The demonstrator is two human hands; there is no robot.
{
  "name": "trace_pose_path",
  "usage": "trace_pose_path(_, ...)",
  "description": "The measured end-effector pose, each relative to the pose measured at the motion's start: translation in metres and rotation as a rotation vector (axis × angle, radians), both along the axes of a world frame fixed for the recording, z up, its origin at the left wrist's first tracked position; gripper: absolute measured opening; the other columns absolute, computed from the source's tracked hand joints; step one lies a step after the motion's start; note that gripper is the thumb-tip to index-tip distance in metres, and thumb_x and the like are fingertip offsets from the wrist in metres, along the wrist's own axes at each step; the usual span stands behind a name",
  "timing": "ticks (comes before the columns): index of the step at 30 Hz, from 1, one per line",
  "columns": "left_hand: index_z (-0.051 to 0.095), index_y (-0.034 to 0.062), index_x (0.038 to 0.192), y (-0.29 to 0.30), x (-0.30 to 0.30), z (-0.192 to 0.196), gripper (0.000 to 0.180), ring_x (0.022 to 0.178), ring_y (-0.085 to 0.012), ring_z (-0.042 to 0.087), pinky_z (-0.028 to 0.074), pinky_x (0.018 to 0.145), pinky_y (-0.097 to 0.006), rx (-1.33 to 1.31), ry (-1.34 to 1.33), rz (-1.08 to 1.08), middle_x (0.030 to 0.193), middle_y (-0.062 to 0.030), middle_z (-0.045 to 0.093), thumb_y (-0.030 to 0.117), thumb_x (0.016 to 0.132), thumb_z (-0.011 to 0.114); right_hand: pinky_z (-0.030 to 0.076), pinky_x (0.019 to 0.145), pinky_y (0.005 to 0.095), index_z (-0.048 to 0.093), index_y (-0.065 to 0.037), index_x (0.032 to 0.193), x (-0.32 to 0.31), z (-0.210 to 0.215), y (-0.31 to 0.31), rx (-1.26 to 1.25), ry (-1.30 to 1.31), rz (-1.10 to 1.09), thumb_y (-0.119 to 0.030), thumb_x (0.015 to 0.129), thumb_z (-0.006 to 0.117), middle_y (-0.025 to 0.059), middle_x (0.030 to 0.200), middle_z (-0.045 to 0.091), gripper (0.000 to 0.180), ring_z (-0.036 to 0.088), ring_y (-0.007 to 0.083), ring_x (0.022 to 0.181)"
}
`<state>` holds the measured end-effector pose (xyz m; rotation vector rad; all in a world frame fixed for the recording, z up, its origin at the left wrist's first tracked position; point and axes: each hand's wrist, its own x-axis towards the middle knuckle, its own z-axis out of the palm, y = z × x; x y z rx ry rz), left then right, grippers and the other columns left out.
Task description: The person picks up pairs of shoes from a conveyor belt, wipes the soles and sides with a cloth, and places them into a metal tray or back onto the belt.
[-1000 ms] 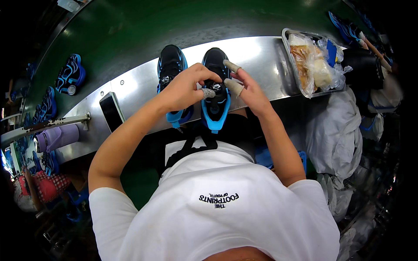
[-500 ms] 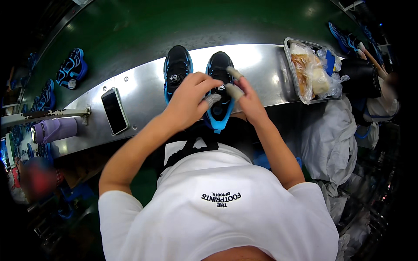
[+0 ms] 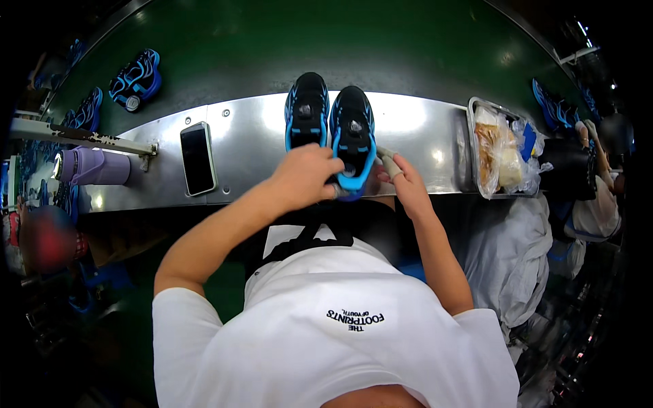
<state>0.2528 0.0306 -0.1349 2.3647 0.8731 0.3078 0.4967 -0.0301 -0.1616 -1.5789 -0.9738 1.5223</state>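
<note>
Two black running shoes with bright blue trim stand side by side at the metal edge, toes pointing away. My left hand (image 3: 307,178) is closed at the heel of the right shoe (image 3: 352,136), its fingers on the left side of the collar. It hides the rear of the left shoe (image 3: 306,112). On the other side of that heel is my right hand (image 3: 407,185), with pale finger covers on a couple of digits. Its covered fingertips are drawn close together beside the collar. Whether they pinch anything small is unclear.
Left of the shoes lie a phone (image 3: 198,160) and a purple bottle (image 3: 102,166) behind a metal bar. A tray (image 3: 471,136) of bagged food stands to the right. Another blue-black shoe (image 3: 136,78) rests on the green surface (image 3: 272,41); white plastic bags (image 3: 513,258) hang below.
Both hands have moved from the right shoe's laces back to its heel. The shoes stand closer together. My right fingertips have drawn together, and the view has shifted.
</note>
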Motion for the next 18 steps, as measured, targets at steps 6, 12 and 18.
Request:
trace_pose_path(6,0.069,0.0123,0.102,0.137,-0.027,-0.03,0.038,0.093,-0.0328,0.06,0.048,0.08,-0.043,0.191,0.164,0.183,0.097,-0.0109,0.064,0.043,0.079,0.072,0.044,0.072,0.0208,0.061,-0.004,0.129,0.007,0.002,-0.012,-0.083,-0.13,-0.018,-0.016,0.098,0.054,-0.0021,0.096,0.062,0.034,0.052,0.006,0.078)
trace_pose_path(12,0.065,0.0183,0.121,0.203,-0.061,-0.078,0.043,0.119,-0.0343,0.052,0.041,0.102,-0.046,0.245,0.318,0.579,0.121,-0.0136,0.062,0.025,0.079,0.072,0.047,0.075,0.0222,0.061,-0.001,0.126,-0.002,-0.01,-0.023,-0.019,-0.21,0.107,-0.013,0.096,0.057,0.0009,0.104,0.065,0.032,0.055,0.0067,0.085)
trace_pose_path(18,0.061,0.0181,0.125,0.12,-0.093,-0.082,0.049,0.132,-0.0386,0.039,0.03,0.108,-0.051,0.477,-0.077,0.848,0.135,-0.0146,0.052,0.017,0.077,0.072,0.05,0.08,0.0249,0.06,-0.005,0.128,-0.005,-0.005,-0.012,-0.114,-0.169,0.126,-0.013,0.096,0.057,0.0034,0.109,0.066,0.033,0.06,0.0092,0.091)
